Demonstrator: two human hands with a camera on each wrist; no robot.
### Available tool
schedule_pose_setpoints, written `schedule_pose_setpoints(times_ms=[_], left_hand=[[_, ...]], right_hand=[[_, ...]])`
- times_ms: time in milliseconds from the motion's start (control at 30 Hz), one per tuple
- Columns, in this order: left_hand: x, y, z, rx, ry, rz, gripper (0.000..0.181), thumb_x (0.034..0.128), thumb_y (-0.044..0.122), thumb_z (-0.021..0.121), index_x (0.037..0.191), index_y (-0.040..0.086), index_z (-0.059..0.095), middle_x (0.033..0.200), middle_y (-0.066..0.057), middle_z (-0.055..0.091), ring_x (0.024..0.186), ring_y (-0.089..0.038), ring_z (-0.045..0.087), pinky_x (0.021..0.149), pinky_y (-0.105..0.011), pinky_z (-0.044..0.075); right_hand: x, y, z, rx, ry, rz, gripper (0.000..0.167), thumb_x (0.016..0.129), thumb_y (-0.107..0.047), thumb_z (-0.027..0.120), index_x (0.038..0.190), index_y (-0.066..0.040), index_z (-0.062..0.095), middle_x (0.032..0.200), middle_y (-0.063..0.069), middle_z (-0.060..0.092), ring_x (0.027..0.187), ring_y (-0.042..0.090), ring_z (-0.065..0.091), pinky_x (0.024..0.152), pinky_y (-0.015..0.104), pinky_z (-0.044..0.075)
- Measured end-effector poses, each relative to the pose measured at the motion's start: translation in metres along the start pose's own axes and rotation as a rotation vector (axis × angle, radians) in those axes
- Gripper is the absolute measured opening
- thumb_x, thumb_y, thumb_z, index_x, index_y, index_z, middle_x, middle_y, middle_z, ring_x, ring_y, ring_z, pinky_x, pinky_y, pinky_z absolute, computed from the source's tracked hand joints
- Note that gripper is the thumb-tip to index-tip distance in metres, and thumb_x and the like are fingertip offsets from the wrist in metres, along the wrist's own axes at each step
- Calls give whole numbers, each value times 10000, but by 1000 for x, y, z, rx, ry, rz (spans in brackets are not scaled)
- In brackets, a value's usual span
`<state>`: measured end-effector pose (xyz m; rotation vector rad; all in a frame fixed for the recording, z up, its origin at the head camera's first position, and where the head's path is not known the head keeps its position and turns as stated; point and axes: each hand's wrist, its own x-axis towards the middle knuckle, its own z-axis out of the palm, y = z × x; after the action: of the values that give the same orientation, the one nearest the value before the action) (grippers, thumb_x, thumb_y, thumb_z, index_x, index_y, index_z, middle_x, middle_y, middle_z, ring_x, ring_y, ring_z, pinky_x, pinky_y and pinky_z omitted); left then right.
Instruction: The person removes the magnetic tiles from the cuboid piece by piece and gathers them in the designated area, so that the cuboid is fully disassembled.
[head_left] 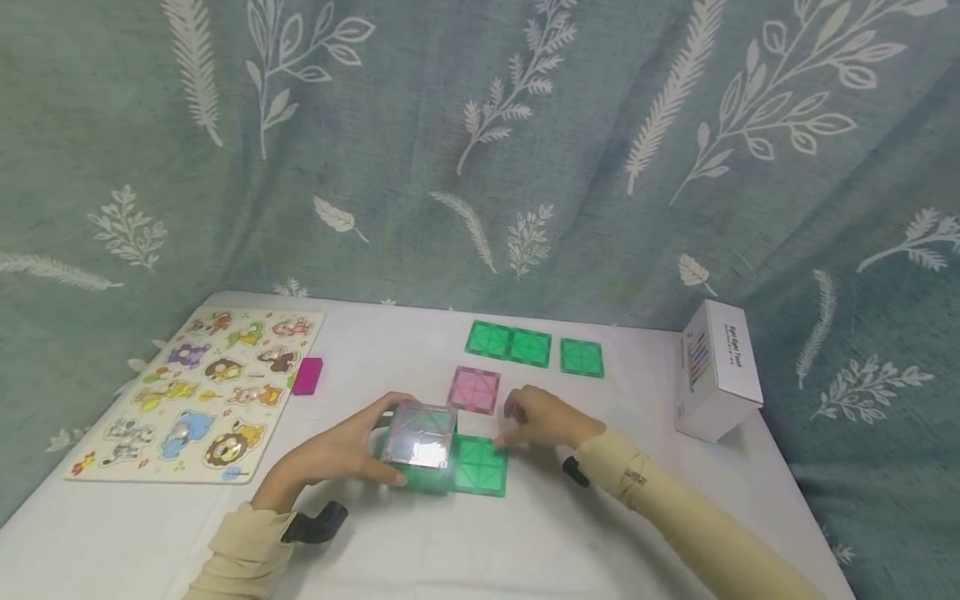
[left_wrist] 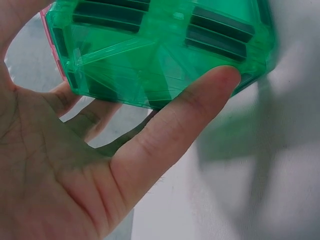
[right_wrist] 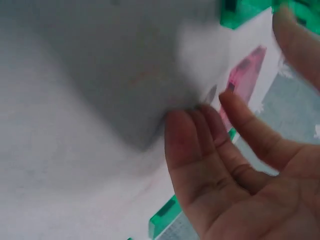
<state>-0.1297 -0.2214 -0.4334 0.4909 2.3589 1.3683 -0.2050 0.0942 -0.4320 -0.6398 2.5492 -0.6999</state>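
Note:
In the head view my left hand (head_left: pixel 337 454) holds a box of clear tiles (head_left: pixel 420 437), its top pinkish and its lower side green. The left wrist view shows the thumb of that hand (left_wrist: pixel 100 160) along the green side of the box (left_wrist: pixel 155 55), with other fingers behind. A flat green tile (head_left: pixel 482 467) lies against the box's right side. My right hand (head_left: pixel 546 419) has its thumb at that tile's upper right corner. In the right wrist view the fingers of this hand (right_wrist: pixel 235 175) are loosely bent with nothing between them. A pink tile (head_left: pixel 475 390) lies just behind.
Several green tiles (head_left: pixel 530 347) lie flat at the back, two side by side and one apart. On the left is an animal puzzle board (head_left: pixel 202 392), a magenta block (head_left: pixel 307 377) at its right edge. A white box (head_left: pixel 716 375) stands at the right, before a leaf-patterned curtain.

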Motion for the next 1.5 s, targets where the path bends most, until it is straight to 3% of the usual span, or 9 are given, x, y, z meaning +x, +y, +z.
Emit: schedule_pose_setpoints(times_ms=[200,433,667,833,1000,1200,1500], left_hand=[[2,0,2,-4,0,-15,941,656,237,906,1437,269,381,1487,-85,496,1475,-477,303,1129,-757,261],[5,-2,3,-11,1,-21,943,655,249,912,1434,288,380,1485,-55,498,1480,-464,311,1144,-737,271],[11,-1,6,-32,-17,6,948,660,243,909,1443,248,373,1480,-79,501,1476,-469,309,1147,-737,265],[13,1,8,-34,-15,-10,950,662,256,914,1444,265,374,1486,-62,501,1484,-457,309,1154,-724,274],[13,1,9,-37,-11,-22,950,660,254,914,1442,282,375,1495,-61,493,1489,-464,297,1150,-736,267],[13,0,10,-45,-13,-21,947,664,255,910,1443,293,373,1490,-64,496,1483,-459,307,1144,-734,279],[12,1,9,-35,-11,-26,943,670,249,909,1445,289,374,1499,-80,490,1485,-479,292,1134,-753,267]], right_hand=[[-13,-5,11,-63,-44,-53,699,665,-409,928,1190,-48,638,1053,40,576,926,157,510,907,361,518],[-17,-11,26,-52,-24,-135,809,646,-433,932,1271,-16,633,1148,68,622,1061,193,602,987,370,542],[-21,-20,30,-75,9,-124,884,607,-450,945,1296,-8,610,1146,70,605,1042,173,558,974,351,533],[-22,-25,35,-134,22,-105,958,602,-449,949,1372,-19,575,1138,54,587,1007,141,512,927,302,528],[-24,-29,41,-193,53,-123,926,629,-429,942,1387,-42,580,1139,44,580,1008,137,492,912,265,518],[-25,-33,45,-182,72,-124,834,634,-355,956,1331,-53,611,1093,34,554,977,138,464,853,251,489],[-25,-37,47,-162,78,-119,793,643,-300,956,1304,-34,607,1137,42,565,1027,145,484,931,263,519]])
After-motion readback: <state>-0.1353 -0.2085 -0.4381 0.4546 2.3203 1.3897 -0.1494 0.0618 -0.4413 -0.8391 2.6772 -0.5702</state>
